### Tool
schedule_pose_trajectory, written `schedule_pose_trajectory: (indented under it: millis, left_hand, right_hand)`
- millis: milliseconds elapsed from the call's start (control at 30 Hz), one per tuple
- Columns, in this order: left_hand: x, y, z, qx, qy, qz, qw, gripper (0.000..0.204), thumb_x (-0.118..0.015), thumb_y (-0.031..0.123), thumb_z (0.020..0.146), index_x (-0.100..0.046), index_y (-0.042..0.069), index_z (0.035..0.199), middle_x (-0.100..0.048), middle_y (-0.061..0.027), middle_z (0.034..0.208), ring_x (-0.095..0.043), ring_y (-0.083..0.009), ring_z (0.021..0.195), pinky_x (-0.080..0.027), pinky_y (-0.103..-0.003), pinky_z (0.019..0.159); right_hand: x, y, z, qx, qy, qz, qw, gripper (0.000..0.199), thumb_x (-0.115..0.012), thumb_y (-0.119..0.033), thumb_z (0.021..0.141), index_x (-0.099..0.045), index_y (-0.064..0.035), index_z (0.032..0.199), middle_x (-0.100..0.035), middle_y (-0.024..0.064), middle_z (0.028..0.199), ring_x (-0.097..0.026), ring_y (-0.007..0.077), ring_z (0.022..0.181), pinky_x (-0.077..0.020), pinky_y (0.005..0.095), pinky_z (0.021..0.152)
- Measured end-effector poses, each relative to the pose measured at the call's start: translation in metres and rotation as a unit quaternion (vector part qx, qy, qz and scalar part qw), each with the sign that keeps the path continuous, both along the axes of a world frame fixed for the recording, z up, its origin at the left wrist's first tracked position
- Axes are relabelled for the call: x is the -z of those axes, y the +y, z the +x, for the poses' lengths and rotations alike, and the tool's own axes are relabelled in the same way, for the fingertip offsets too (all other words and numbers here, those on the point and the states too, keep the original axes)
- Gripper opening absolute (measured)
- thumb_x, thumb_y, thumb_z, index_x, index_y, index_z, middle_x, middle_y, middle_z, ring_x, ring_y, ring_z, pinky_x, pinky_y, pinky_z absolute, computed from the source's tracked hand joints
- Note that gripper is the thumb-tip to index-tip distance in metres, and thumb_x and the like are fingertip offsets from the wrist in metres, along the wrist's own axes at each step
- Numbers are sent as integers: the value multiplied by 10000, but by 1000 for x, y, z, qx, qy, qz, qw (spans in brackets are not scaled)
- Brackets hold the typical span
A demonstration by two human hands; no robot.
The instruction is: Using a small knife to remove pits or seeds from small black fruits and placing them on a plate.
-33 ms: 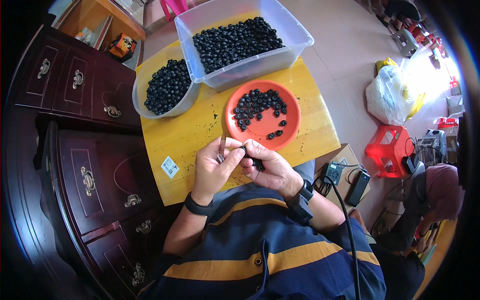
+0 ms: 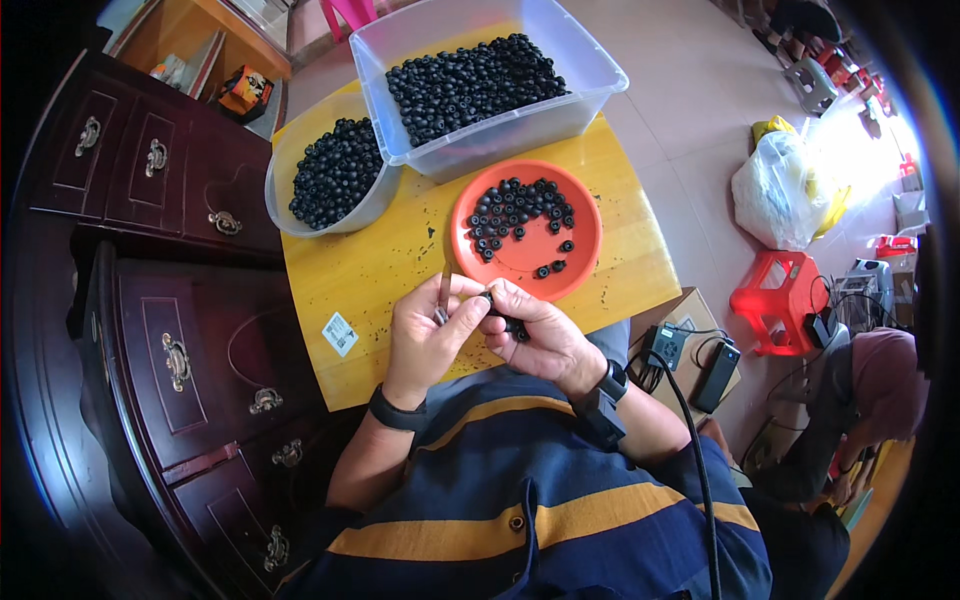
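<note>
In front of my body my two hands meet over the near edge of the yellow table (image 2: 390, 290). My left hand (image 2: 420, 340) is closed around a thin, flat, blade-like tool (image 2: 444, 294), which points up between its fingers. The thumb of that hand presses at a small black round part (image 2: 487, 297). My right hand (image 2: 550, 338) pinches this part between thumb and finger. More black round parts (image 2: 517, 330) sit in its curled fingers. Just beyond the hands lies an orange plate (image 2: 590, 225) with several loose black parts (image 2: 515, 208) on it.
Behind the plate stand a large clear bin (image 2: 600, 85) and a round tub (image 2: 275, 195), both heaped with black parts. Dark scraps and a white label (image 2: 340, 334) lie on the table. A dark wooden cabinet (image 2: 190, 340) borders the left; a red stool (image 2: 780, 300) stands right.
</note>
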State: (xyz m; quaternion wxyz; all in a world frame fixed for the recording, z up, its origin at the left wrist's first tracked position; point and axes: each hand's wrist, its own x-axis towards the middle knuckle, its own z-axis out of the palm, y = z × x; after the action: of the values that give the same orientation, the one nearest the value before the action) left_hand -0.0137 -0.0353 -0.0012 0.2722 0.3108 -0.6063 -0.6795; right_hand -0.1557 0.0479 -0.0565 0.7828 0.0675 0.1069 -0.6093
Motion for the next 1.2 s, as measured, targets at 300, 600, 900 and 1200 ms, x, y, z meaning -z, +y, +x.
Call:
schedule_pose_trajectory:
  millis: [300,600,900,1200]
  left_hand:
    - [2,-6,4,20,1,13,1000,131,-643,109,968,-664,-6,1028,-675,-12,789,-552,-46,582,-424,-187,543]
    - [-8,-9,2,15,-182,-333,925,356,-786,337,879,-608,29,886,-470,6,625,-434,-80,512,-362,-271,478]
    - [-8,-6,-3,8,-166,-380,910,376,-749,410,893,-615,60,870,-541,-39,620,-523,-175,498,-406,-320,482]
    - [-5,-8,0,14,-186,-400,897,376,-724,414,909,-608,65,831,-564,-62,610,-556,-208,500,-424,-334,484]
  right_hand:
    - [-4,3,0,-5,-5,39,999,92,-614,-189,1006,-607,-100,984,-630,-2,925,-593,82,757,-510,229,651]
    - [-4,0,-1,15,3,39,999,100,-606,-195,1010,-592,-96,1002,-618,4,906,-594,92,739,-516,237,635]
    - [-6,1,-2,-11,-23,54,998,107,-614,-195,1006,-597,-95,972,-596,-2,823,-579,78,703,-490,237,611]
    - [-5,1,-2,-22,-33,34,999,100,-602,-183,1011,-583,-95,968,-572,6,849,-529,71,697,-457,229,599]
